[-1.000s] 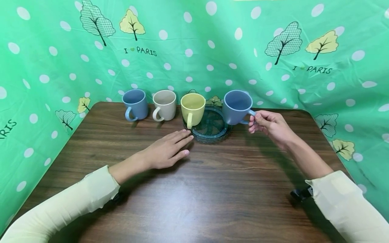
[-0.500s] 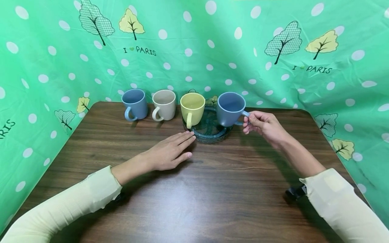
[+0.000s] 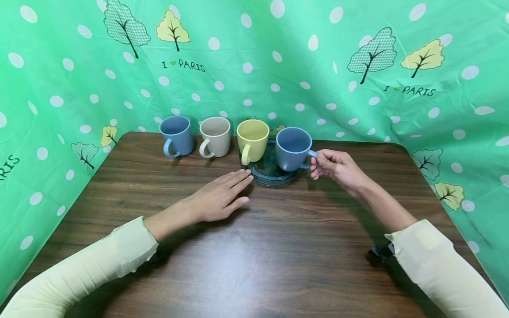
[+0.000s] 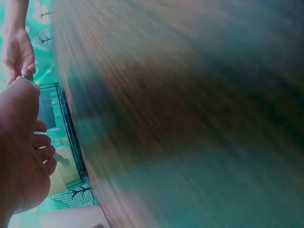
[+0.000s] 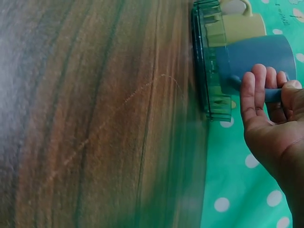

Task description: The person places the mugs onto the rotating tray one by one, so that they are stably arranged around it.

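Note:
A blue mug (image 3: pixel 293 150) is at the right side of a round, see-through teal tray (image 3: pixel 274 180). My right hand (image 3: pixel 338 170) pinches its handle between thumb and fingers. In the right wrist view the lower part of this blue mug (image 5: pixel 259 59) shows through the tray's rim (image 5: pixel 211 71). A yellow mug (image 3: pixel 253 137) stands on the tray's left side, handle toward me. My left hand (image 3: pixel 218 196) lies with its fingers extended, fingertips at the tray's front left edge. Whether they touch the rim, I cannot tell.
Left of the tray, a grey-white mug (image 3: pixel 214 139) and another blue mug (image 3: pixel 176 132) stand in a row on the dark wooden table (image 3: pixel 254 247). A green dotted cloth (image 3: pixel 222 48) hangs close behind the table's far edge and along its sides.
My right hand has carried the blue mug left and downward, from beyond the tray's right edge into its right side. The yellow mug's handle has swung slightly left. My left hand has barely shifted.

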The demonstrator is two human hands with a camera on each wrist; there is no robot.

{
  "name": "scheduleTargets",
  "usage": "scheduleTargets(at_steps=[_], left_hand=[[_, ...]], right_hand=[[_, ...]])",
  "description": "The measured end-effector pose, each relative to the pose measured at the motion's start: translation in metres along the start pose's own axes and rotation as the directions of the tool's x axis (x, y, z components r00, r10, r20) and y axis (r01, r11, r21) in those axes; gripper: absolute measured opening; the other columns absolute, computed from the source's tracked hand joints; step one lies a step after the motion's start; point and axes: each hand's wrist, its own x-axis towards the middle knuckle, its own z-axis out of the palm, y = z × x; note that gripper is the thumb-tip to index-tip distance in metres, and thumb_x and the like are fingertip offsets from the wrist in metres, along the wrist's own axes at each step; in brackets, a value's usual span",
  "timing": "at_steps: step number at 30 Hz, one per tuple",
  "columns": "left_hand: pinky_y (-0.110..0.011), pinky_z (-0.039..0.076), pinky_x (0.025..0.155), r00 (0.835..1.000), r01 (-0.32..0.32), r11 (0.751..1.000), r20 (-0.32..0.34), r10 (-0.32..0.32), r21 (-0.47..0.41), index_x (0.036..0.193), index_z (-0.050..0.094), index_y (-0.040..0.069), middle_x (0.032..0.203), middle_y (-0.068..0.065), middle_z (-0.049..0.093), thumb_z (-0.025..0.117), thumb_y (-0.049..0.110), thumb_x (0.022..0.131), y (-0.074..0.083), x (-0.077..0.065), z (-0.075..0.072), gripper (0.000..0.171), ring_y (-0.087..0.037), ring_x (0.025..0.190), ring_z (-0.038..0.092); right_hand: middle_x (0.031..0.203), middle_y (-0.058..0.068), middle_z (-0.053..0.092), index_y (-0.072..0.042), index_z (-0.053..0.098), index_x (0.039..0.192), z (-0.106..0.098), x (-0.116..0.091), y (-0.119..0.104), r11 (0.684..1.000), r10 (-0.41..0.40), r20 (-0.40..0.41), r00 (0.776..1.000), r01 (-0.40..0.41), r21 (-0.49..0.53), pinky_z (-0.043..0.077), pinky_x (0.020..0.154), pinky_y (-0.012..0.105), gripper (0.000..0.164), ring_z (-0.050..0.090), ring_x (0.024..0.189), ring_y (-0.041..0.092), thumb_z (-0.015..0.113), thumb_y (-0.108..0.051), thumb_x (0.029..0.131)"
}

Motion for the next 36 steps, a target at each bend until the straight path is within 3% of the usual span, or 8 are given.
scheduleTargets(at_steps=[5, 21, 28, 36], left_hand=[[-0.055, 0.029, 0.143, 1.000, 0.005, 1.000, -0.013, -0.005, 0.010, 0.173, 0.039, -0.001, 0.183, -0.025, 0.035, 0.048, 0.040, 0.122, -0.002, 0.000, -0.001, 0.067, -0.039, 0.173, 0.032], [-0.057, 0.030, 0.143, 0.999, 0.022, 1.000, -0.030, -0.022, -0.006, 0.173, 0.040, -0.001, 0.182, -0.025, 0.036, 0.049, 0.040, 0.122, -0.009, 0.000, -0.001, 0.066, -0.040, 0.173, 0.033], [-0.059, 0.032, 0.141, 0.999, 0.023, 1.000, -0.038, -0.023, -0.002, 0.172, 0.043, 0.000, 0.182, -0.026, 0.037, 0.049, 0.038, 0.121, -0.014, 0.000, -0.002, 0.064, -0.043, 0.171, 0.035], [-0.061, 0.031, 0.141, 0.998, 0.040, 0.999, -0.041, -0.041, -0.020, 0.172, 0.045, 0.003, 0.181, -0.027, 0.037, 0.050, 0.037, 0.122, -0.020, 0.001, -0.004, 0.061, -0.046, 0.171, 0.034]], right_hand=[[0.100, 0.003, 0.072, 0.010, 0.066, 0.113, 0.003, 0.002, 0.003, 1.000, 0.005, 0.010, 1.000, -0.005, -0.005, 0.069, 0.084, 0.028, 0.031, 0.078, 0.086, 0.013, 0.053, -0.017, 0.121], [0.100, 0.002, 0.070, 0.017, 0.061, 0.118, 0.015, 0.007, 0.010, 1.000, 0.029, 0.010, 1.000, -0.028, -0.010, 0.069, 0.083, 0.029, 0.035, 0.078, 0.086, 0.014, 0.054, -0.017, 0.120], [0.100, 0.002, 0.069, 0.011, 0.065, 0.115, 0.021, 0.009, 0.012, 0.999, 0.044, 0.009, 0.999, -0.043, -0.025, 0.069, 0.084, 0.029, 0.030, 0.077, 0.086, 0.014, 0.052, -0.016, 0.121], [0.100, 0.002, 0.069, 0.018, 0.059, 0.117, 0.027, 0.011, 0.014, 0.998, 0.054, 0.016, 0.998, -0.054, -0.024, 0.070, 0.085, 0.030, 0.035, 0.077, 0.086, 0.013, 0.051, -0.016, 0.121]])
